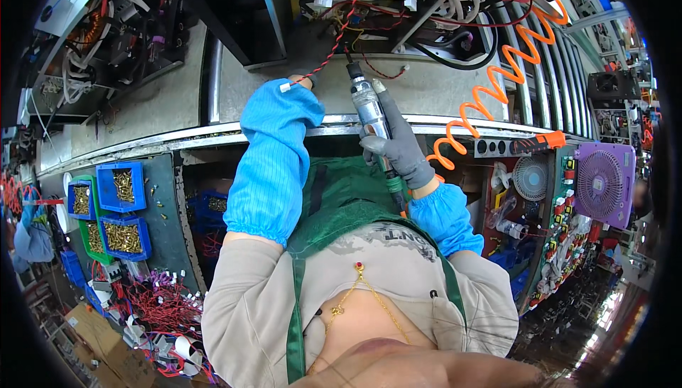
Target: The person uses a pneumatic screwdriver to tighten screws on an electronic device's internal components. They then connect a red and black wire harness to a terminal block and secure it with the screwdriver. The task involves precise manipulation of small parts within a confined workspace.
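Note:
My right hand (403,146), in a grey glove, is wrapped round a silver air screwdriver (369,110). The tool's dark tip points away from me, into the lower front of an open metal chassis (320,51) full of wires. My left hand (304,81) reaches to the chassis front, left of the tip; its fingers are hidden beyond the blue sleeve (270,154). A twisted red-and-black wire (343,29) hangs down from the chassis, its white connector (285,88) just over my left wrist. Another small wire with a connector (406,68) lies right of the tip.
An orange coiled hose (515,54) droops on the right, over metal rollers (547,68). Blue bins (99,183) of brass-coloured fasteners stand at left, above a heap of red wires (163,306). Another wired chassis (92,54) sits far left. A purple fan (604,182) stands at right.

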The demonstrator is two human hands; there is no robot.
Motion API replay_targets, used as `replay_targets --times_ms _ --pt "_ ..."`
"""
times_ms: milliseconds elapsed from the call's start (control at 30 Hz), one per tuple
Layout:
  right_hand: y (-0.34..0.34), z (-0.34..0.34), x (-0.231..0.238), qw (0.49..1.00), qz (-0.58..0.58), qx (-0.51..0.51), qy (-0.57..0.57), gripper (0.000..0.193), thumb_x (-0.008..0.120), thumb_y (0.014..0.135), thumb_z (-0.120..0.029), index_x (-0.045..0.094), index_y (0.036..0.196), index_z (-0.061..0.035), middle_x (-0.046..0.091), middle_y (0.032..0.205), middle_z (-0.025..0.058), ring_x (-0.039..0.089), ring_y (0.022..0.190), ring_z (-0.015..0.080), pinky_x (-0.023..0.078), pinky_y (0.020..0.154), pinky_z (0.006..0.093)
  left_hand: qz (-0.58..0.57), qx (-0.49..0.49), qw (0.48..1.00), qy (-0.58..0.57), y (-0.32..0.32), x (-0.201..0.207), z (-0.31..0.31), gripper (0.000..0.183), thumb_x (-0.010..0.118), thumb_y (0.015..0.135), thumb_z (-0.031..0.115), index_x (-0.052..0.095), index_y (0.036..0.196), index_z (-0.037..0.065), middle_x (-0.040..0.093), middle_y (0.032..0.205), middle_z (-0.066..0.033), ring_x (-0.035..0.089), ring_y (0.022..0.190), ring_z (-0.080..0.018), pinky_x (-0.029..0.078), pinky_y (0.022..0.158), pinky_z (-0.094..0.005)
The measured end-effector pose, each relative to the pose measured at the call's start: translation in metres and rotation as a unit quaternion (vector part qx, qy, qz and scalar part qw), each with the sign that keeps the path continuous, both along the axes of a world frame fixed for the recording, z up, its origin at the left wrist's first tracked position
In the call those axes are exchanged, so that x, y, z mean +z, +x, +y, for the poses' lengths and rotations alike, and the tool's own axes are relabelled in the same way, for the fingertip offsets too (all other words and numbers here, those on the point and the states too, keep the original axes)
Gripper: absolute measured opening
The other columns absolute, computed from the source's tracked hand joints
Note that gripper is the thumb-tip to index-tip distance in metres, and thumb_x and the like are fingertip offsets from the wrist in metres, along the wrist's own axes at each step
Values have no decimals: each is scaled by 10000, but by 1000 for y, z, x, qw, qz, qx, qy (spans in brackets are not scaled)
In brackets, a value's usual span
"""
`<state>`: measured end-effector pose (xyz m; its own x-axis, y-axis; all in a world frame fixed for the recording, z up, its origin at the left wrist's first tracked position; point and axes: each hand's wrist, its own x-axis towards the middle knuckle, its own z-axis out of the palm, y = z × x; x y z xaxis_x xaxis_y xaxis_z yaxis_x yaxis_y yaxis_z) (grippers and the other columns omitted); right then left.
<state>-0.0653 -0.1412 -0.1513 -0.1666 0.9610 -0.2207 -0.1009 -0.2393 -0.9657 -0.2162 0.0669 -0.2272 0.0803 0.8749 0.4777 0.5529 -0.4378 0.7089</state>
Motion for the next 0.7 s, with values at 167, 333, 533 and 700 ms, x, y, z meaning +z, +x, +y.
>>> replay_targets --times_ms 167,333,533,700 --pt "-1 0 7 999 7 -4 -40 978 708 637 -168 191 1466 -197 543 940 65 542 737 141 484 619 280 5 6 1000 8 -2 0 1 258 566 754 260 699 898 92 650 797 -158 629 724 -322 493 660 -395" --pt "4 5 -3 1000 9 -1 -19 978 693 628 -151 190 1466 -194 541 870 64 552 648 140 483 546 281 11 13 1000 13 -3 -1 2 257 563 753 259 698 893 92 650 799 -159 628 723 -325 493 663 -398" --pt "12 13 -4 990 128 8 -59 969 658 632 -153 166 1465 -180 548 826 100 576 544 173 492 454 295 23 32 999 21 -2 -1 2 255 560 753 258 697 887 92 649 803 -161 627 723 -328 493 667 -401" --pt "-10 4 -13 963 267 -17 -35 937 639 671 -135 150 1464 -236 550 843 114 584 540 179 507 443 310 19 34 999 29 0 -3 1 250 557 751 255 695 881 92 647 801 -161 623 724 -333 491 670 -408"
